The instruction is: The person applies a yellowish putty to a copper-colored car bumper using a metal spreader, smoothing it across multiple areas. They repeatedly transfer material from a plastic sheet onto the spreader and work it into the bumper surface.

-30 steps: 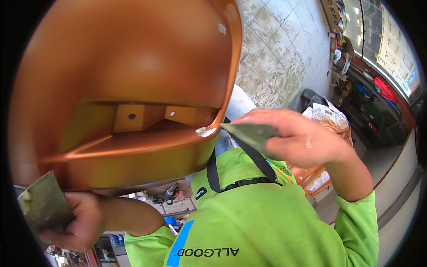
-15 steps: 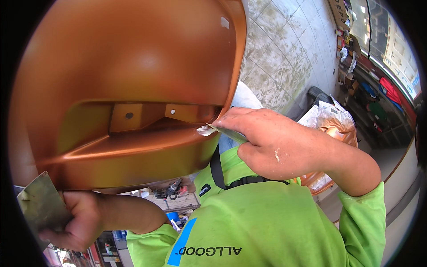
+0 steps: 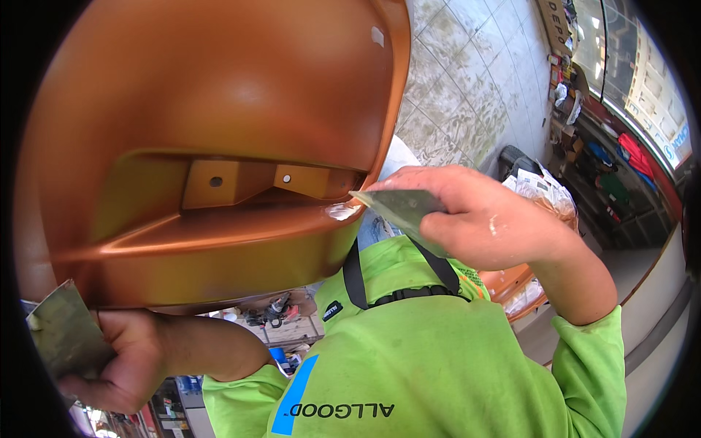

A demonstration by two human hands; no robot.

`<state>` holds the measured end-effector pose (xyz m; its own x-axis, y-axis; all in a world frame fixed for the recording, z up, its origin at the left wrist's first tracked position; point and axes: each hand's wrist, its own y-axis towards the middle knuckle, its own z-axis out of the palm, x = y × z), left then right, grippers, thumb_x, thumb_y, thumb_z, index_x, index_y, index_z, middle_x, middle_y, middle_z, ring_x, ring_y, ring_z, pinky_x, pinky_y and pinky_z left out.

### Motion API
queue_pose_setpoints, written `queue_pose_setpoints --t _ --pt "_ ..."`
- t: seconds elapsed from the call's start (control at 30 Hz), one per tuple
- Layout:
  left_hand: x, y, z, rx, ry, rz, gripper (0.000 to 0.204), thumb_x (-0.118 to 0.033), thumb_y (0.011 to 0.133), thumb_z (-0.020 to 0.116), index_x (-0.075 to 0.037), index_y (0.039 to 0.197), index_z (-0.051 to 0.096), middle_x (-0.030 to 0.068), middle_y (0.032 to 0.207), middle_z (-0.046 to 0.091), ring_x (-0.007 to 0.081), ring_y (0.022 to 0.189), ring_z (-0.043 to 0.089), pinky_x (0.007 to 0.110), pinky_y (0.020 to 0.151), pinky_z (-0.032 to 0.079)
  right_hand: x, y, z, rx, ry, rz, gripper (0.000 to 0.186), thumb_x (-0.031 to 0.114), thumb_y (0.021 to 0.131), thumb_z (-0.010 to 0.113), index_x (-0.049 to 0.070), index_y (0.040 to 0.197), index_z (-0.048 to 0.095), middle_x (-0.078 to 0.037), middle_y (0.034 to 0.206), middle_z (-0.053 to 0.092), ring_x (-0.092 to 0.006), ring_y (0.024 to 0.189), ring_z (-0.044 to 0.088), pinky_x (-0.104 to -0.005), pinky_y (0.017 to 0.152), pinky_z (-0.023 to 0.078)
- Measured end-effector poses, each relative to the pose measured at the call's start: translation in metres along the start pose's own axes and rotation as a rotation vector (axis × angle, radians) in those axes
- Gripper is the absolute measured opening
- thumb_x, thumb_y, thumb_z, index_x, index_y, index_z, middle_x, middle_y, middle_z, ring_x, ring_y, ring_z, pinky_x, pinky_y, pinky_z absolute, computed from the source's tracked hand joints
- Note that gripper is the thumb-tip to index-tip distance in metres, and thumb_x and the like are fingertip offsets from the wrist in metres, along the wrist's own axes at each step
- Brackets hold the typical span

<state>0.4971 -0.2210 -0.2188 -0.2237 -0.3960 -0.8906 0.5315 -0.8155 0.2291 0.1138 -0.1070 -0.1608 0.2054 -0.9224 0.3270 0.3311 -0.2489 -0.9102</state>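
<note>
A large copper-painted molded panel (image 3: 219,87) with a recessed pocket fills the left half of the head view. A small white filler patch (image 3: 340,212) sits on the pocket's right front corner. My right hand (image 3: 482,219) grips a dark flat scraper (image 3: 401,212), fingertips toward the panel's right edge; the blade's pale tip is just above the patch, contact unclear. At lower left, my left hand (image 3: 128,350) holds a square metal spreader plate (image 3: 66,332) bearing some pale putty, beside the panel's lower edge. Another small light patch (image 3: 377,36) shows near the panel's upper right edge.
Smudged tiled floor (image 3: 467,80) lies beyond the panel. At right are a paper-covered copper part (image 3: 533,190), cluttered shelves (image 3: 599,153) with red and blue items, and a window. Power tools (image 3: 274,314) lie on a surface below the panel. My green shirt occupies the lower middle.
My right hand moved left onto the filler patch, then drew slightly back and turned, showing more of the blade. My left hand and plate stay almost in place.
</note>
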Motion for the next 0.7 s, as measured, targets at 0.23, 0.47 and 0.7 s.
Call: queue_pose_setpoints --t 0.23,0.47,0.7 --pt "0.0 0.0 0.0 -0.038 0.067 0.033 0.028 -0.01 0.095 0.066 0.002 0.12 0.072 0.0206 0.123 0.075 0.0358 0.116 0.072 0.056 0.101 0.059 -0.018 0.001 0.017 -0.09 -0.345 -0.32 0.065 -0.009 0.079 0.05 -0.009 0.145 0.054 -0.028 0.129 0.064 -0.049 0.117 0.062 -0.0526 0.101 0.051" --pt "-0.002 0.011 -0.013 0.03 -0.093 -0.067 0.026 -0.009 0.094 0.066 0.002 0.117 0.072 0.0195 0.12 0.075 0.0342 0.111 0.072 0.051 0.094 0.061 0.0 -0.002 0.024 -0.035 -0.22 -0.282 0.065 -0.008 0.08 0.05 -0.011 0.145 0.054 -0.025 0.137 0.065 -0.04 0.125 0.065 -0.0456 0.105 0.052" --pt "0.001 0.019 -0.008 0.093 -0.038 -0.026 0.031 -0.011 0.089 0.067 0.002 0.116 0.073 0.0207 0.118 0.075 0.0329 0.105 0.074 0.046 0.088 0.065 -0.076 -0.041 -0.015 -0.214 0.311 -0.317 0.07 -0.014 0.077 0.048 -0.006 0.146 0.059 -0.017 0.14 0.065 -0.0255 0.135 0.061 -0.0396 0.116 0.046"
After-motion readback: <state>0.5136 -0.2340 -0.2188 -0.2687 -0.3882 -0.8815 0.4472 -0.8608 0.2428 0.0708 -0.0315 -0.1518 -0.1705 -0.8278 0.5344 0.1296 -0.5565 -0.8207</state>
